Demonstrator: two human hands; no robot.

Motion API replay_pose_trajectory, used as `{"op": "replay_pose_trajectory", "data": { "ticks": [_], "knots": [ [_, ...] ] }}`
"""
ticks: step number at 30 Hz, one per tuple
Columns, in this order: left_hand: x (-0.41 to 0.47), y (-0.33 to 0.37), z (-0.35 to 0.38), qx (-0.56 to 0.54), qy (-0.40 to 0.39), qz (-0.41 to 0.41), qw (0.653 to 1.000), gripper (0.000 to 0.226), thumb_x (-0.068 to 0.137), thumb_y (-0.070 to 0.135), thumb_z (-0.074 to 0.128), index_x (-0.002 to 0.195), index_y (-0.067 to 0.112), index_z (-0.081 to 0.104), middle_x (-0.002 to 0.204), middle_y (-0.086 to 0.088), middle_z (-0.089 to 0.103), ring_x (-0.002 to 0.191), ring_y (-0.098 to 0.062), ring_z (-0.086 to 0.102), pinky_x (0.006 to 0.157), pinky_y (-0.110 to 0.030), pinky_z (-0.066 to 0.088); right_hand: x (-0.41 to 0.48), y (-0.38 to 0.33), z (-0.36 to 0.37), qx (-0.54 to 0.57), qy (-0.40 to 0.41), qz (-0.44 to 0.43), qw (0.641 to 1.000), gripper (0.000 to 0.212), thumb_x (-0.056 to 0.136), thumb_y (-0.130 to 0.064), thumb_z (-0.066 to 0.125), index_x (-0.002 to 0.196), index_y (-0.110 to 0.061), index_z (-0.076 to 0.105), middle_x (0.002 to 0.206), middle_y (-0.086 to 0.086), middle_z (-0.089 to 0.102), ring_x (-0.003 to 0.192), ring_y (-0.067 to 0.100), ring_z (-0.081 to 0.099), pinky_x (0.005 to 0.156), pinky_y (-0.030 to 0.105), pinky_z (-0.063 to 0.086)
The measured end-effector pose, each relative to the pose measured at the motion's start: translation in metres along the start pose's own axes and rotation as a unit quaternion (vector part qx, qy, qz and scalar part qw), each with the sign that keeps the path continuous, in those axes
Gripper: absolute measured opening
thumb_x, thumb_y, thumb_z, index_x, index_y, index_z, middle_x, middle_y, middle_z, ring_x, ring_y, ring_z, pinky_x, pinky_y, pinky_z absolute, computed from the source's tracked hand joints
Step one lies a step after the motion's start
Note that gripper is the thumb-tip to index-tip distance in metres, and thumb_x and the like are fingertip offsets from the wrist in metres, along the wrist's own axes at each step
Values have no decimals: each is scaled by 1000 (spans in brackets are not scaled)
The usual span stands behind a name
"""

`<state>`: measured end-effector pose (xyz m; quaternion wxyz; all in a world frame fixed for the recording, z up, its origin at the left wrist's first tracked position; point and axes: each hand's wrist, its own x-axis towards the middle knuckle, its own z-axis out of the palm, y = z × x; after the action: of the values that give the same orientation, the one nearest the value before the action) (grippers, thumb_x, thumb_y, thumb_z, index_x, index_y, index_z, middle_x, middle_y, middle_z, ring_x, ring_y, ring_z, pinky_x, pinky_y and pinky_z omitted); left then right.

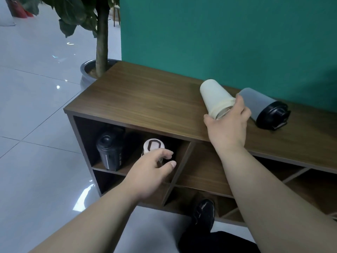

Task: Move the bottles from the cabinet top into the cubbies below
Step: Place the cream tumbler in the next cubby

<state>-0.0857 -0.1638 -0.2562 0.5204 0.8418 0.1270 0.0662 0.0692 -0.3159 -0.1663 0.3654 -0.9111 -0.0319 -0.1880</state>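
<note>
While my left grip (155, 167) is loosely spread at the cream-lidded bottle (153, 146) standing beside the black bottle (109, 152) in the upper left cubby (85, 139), half the work seems done. My right grip (228, 123) pinches the cream bottle (215, 97) lying on the cabinet top (145, 99), and the grey bottle (259, 105) just beside it waits too.

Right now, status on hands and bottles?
Left hand open at white-lidded bottle in cubby. Right hand gripping cream bottle on top. Grey bottle waiting.

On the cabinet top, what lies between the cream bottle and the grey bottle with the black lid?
In the head view, only the right hand lies there: it wraps the cream bottle at its lid end, its fingers filling the gap before the grey bottle.
</note>
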Motion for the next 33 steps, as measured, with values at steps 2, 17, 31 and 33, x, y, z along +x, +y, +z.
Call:
{"op": "replay_pose_trajectory", "data": {
  "ticks": [2,17,31,33],
  "knots": [
    [3,-1,4,11,-9,-2,1000,24,97,39,69,122,38,69,119,27,66,117,-2,62,97,-24,46,-1,3,-1,-1,9,4,1000,101,72,-33,78,152,-32,17,148,7,30,127,35,49,105,49,47],
    [-20,24,52,-126,-91,-26,988,110,58,26,85,151,47,30,123,8,65,101,-7,68,91,-31,58,-69,109,-134,351,-236,-23,906,106,54,-33,79,150,-46,34,138,-17,61,127,10,59,101,30,51],
    [35,-58,185,136,-151,-73,976,80,54,64,90,125,51,55,116,24,72,106,-2,70,91,-35,62,-75,158,-48,197,-341,97,914,130,49,-34,93,153,-49,17,129,-32,56,118,-11,55,96,20,52],
    [43,-47,187,105,-128,-93,982,65,56,55,83,116,44,61,106,17,75,99,-6,72,86,-38,64,-69,160,-34,218,-327,112,913,123,50,-27,94,151,-44,25,124,-32,58,112,-18,55,87,15,53]
  ]
}}
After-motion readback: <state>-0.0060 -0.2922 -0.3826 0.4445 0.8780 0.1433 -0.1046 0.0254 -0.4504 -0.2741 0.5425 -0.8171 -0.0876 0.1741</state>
